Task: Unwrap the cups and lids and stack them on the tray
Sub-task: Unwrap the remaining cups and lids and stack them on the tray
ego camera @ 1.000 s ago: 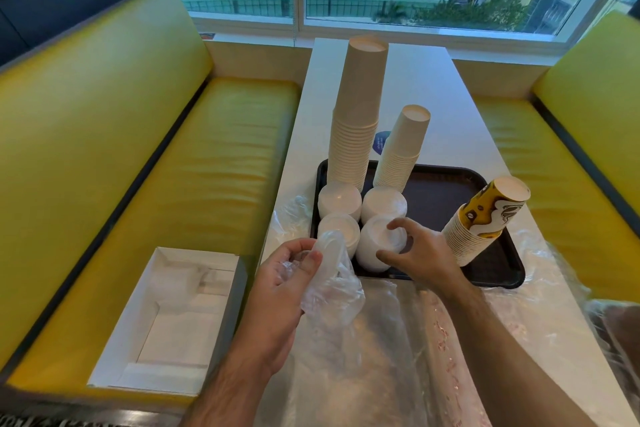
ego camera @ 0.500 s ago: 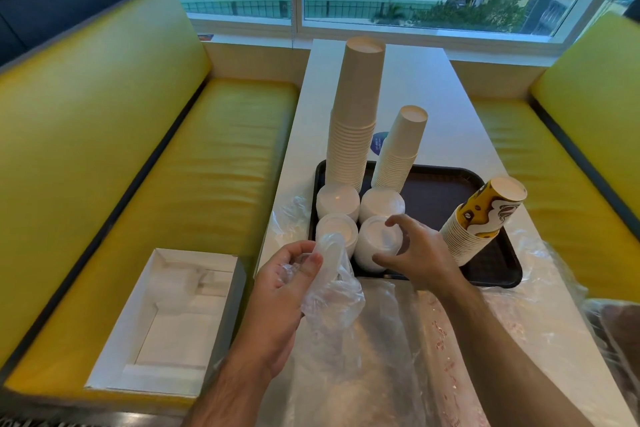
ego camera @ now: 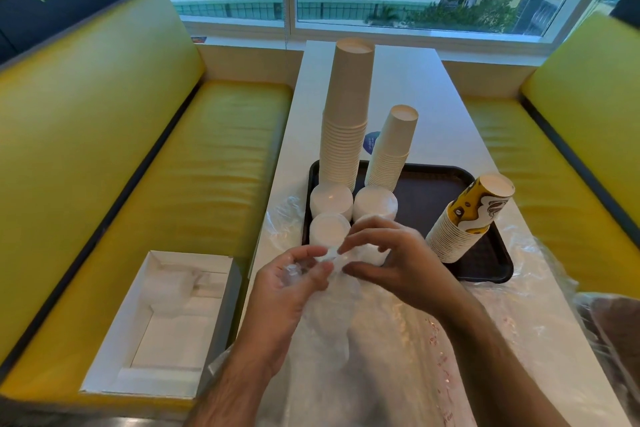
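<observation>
A dark tray (ego camera: 433,198) on the white table carries a tall stack of white cups (ego camera: 346,121), a shorter white stack (ego camera: 393,149) and a leaning stack of yellow printed cups (ego camera: 467,218). Several short stacks of white lids (ego camera: 330,199) stand at the tray's near left. My left hand (ego camera: 287,288) grips a clear plastic wrapper (ego camera: 332,315) in front of the tray. My right hand (ego camera: 391,260) is just right of it, fingertips pinching the wrapper's top edge, and it hides most of the nearest right lid stack.
More crumpled clear plastic (ego camera: 540,305) covers the near table and its right edge. An open white cardboard box (ego camera: 162,322) lies on the yellow bench (ego camera: 207,156) to the left. A second yellow bench (ego camera: 554,156) runs along the right. The window is behind the table's far end.
My right hand has left the top of the nearest right lid stack and moved toward my left hand, now pinching the wrapper. My left hand has kept its hold on the plastic.
</observation>
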Demonstrator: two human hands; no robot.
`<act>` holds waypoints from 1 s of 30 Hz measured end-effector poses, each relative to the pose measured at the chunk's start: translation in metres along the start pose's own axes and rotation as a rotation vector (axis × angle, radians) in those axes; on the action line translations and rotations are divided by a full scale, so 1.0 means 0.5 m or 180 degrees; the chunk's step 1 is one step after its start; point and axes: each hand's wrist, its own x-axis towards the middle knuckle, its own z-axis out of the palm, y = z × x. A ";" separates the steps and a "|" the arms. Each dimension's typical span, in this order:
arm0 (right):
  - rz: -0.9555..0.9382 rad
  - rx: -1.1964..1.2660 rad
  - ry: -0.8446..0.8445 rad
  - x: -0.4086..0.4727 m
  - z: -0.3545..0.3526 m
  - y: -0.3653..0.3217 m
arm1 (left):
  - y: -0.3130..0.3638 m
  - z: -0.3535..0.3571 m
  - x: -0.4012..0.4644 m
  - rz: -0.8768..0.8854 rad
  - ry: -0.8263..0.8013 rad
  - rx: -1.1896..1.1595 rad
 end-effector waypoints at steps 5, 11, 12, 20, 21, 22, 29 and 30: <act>-0.0061 0.0586 0.0452 -0.019 -0.007 -0.002 | 0.007 0.005 0.000 -0.0144 0.0333 -0.0375; 0.0259 0.1575 0.0567 -0.031 0.004 -0.008 | 0.011 0.012 -0.006 -0.0370 0.0297 -0.0209; 0.0303 0.1664 0.0726 -0.031 0.005 -0.009 | 0.011 0.012 -0.007 -0.0367 0.0304 -0.0173; 0.0067 0.0901 0.0300 -0.039 0.011 -0.009 | 0.029 0.025 -0.006 -0.0417 -0.0179 -0.0608; 0.0093 0.0865 0.0175 -0.040 0.012 -0.010 | 0.028 0.024 -0.004 -0.0377 -0.0183 -0.0613; 0.0122 0.0817 0.0113 -0.041 0.013 -0.010 | 0.027 0.022 -0.002 -0.0352 -0.0174 -0.0575; 0.0449 0.0746 -0.0166 -0.040 0.018 0.011 | 0.016 0.015 0.000 -0.0330 -0.0288 -0.0315; 0.0453 0.0780 -0.0213 -0.039 0.017 0.014 | 0.015 0.015 0.000 -0.0339 -0.0312 -0.0315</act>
